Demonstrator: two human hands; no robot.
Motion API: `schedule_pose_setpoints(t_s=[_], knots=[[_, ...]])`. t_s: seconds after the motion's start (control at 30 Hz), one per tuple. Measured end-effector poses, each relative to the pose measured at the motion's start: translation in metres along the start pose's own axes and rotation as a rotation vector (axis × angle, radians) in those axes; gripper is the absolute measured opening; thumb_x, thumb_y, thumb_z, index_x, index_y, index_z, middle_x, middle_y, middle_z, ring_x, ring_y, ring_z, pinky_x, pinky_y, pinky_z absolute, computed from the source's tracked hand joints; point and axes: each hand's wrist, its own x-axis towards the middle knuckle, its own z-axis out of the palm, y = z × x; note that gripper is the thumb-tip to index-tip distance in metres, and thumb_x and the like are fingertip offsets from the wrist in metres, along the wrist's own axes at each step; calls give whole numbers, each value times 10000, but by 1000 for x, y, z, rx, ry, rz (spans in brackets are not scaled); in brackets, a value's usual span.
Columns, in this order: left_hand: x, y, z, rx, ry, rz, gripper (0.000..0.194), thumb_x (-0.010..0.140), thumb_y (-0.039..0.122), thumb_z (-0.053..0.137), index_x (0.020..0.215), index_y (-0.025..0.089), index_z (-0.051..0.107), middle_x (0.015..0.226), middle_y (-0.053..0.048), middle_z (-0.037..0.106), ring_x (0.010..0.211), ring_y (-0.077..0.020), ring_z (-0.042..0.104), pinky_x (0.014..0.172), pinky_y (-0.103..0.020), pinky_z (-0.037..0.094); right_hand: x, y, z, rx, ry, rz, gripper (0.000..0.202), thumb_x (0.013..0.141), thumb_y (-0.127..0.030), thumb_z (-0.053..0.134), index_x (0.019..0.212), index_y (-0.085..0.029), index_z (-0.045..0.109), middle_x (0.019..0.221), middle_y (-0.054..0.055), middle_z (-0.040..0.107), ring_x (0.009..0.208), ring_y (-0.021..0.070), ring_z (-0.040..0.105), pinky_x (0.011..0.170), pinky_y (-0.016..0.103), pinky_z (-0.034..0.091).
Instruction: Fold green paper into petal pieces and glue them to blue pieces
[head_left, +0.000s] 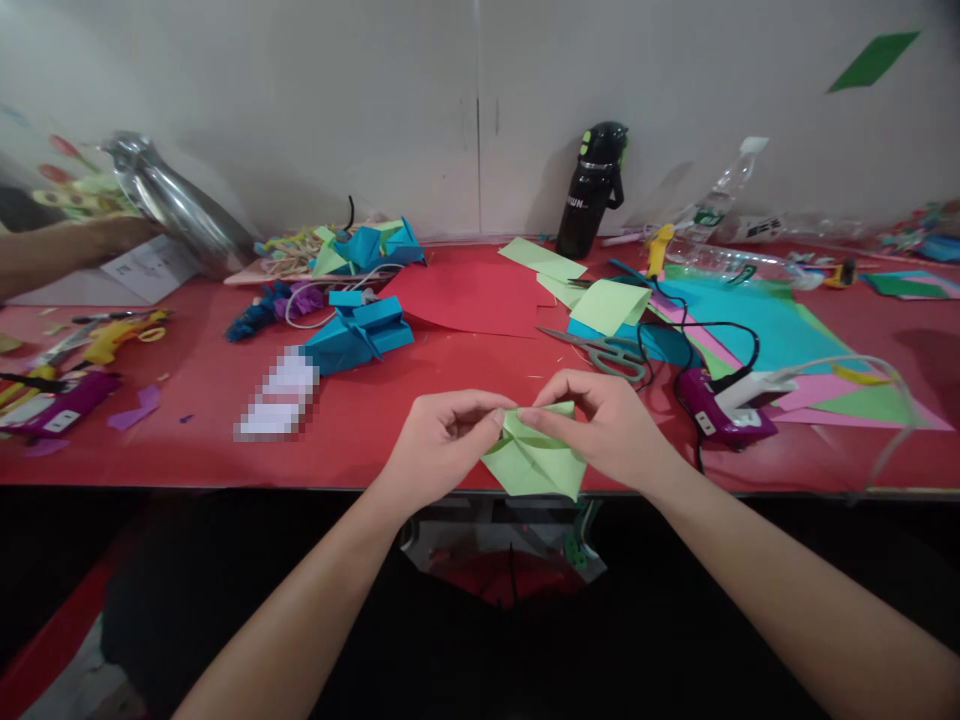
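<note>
Green paper (536, 464) was pinched by left hand (439, 440) and right hand (615, 425) above the near tabletop edge (225, 470); tearing from uneven pulling was judged possible.

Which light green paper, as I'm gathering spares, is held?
The folded piece pinched by the left hand and right hand; other light green sheets lie on the table farther back, unheld.

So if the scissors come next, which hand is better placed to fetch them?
Probably the right hand: the scissors lie just beyond it, handles toward its side. The left hand is farther off. Both hands pinch the green paper, so the left could likely keep hold meanwhile.
</note>
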Motion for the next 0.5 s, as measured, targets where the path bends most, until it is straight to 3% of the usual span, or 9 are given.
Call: schedule_pose_setpoints(t_s=[0.37, 0.5], knots=[[-2, 2, -4, 85, -82, 39, 169, 876, 320, 716, 916, 178, 801, 832, -65, 781, 722, -184, 708, 630, -237, 546, -1, 2, -1, 14, -20, 14, 229, 772, -397, 819, 744, -189, 725, 685, 1, 679, 591, 119, 528, 529, 250, 395], [-2, 0, -7, 236, -34, 142, 163, 894, 315, 705, 889, 186, 805, 812, -54, 783, 693, -175, 704, 630, -232, 544, 1, 4, -3, 28, -32, 17, 224, 769, -404, 823, 780, -194, 744, 750, 22, 717, 654, 144, 571, 565, 267, 425]])
